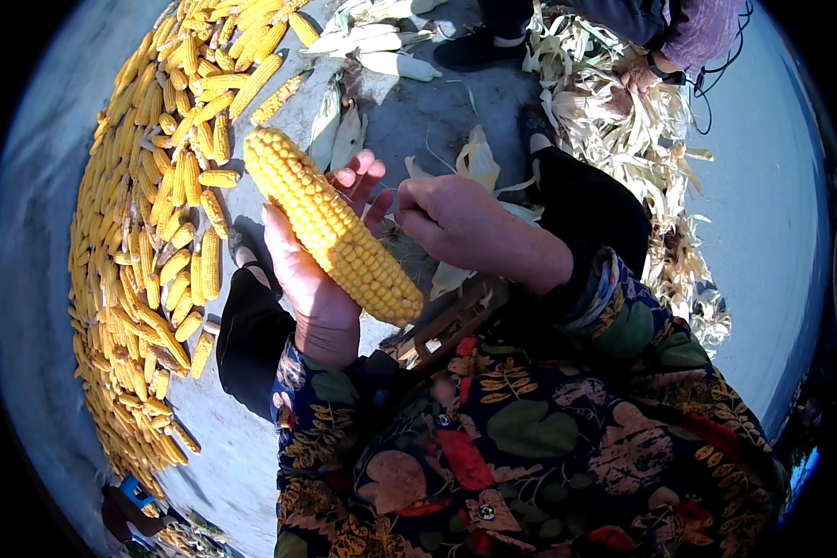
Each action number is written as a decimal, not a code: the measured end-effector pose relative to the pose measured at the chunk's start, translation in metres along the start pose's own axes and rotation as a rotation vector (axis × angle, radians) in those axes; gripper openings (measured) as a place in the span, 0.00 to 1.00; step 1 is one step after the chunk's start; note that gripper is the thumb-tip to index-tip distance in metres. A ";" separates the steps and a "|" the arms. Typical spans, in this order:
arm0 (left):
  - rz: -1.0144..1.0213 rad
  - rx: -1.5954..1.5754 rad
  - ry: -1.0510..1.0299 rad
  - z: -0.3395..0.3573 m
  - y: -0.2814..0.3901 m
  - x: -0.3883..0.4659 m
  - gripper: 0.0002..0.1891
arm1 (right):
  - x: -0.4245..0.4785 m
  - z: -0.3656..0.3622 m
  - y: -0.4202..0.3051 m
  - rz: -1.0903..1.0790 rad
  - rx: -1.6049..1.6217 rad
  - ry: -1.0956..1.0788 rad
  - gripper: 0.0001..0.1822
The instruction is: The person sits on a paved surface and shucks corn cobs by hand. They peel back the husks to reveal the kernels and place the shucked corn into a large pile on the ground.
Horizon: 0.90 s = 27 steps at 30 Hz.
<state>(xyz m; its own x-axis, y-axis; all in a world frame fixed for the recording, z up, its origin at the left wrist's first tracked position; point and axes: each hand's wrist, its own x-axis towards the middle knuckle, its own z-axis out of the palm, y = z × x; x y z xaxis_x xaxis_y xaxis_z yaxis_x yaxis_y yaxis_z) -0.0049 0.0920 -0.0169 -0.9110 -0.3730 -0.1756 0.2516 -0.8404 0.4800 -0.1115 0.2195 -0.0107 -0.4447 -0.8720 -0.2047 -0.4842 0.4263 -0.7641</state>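
My left hand (321, 307) cradles a husked yellow corn cob (335, 230), which lies slanted across the palm with bare kernels along its length. The fingers of that hand show beyond the cob's far side. Just to the right, my right hand (453, 216) is curled into a fist, apart from the cob; no object shows in it, though its inner side is hidden. Pale husk pieces (478, 162) show beyond the fist. Between my legs and feet, two cobs still in pale husk (338, 129) lie on the concrete ground.
A long heap of husked cobs (146, 230) spreads along the left. More cobs in husk (383, 49) lie ahead. On the right runs a pile of loose husks (621, 139), where another person's hand (642, 75) reaches in. A wooden frame (439, 335) shows below my hands.
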 end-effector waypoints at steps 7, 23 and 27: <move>0.053 0.106 0.096 -0.006 0.011 -0.003 0.34 | -0.004 0.006 0.005 -0.069 0.434 0.032 0.20; 0.215 1.127 0.205 -0.001 0.004 -0.005 0.31 | -0.011 0.010 -0.010 -0.034 0.528 -0.141 0.31; 0.233 1.273 0.288 -0.001 0.011 -0.008 0.26 | -0.014 0.010 -0.014 0.055 0.793 -0.124 0.28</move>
<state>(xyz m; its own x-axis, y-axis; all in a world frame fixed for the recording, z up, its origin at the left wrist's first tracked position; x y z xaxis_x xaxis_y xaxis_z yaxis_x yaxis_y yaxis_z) 0.0056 0.0850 -0.0112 -0.7475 -0.6596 -0.0787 -0.2320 0.1483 0.9613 -0.0908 0.2234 -0.0033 -0.3432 -0.8947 -0.2859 0.2359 0.2125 -0.9482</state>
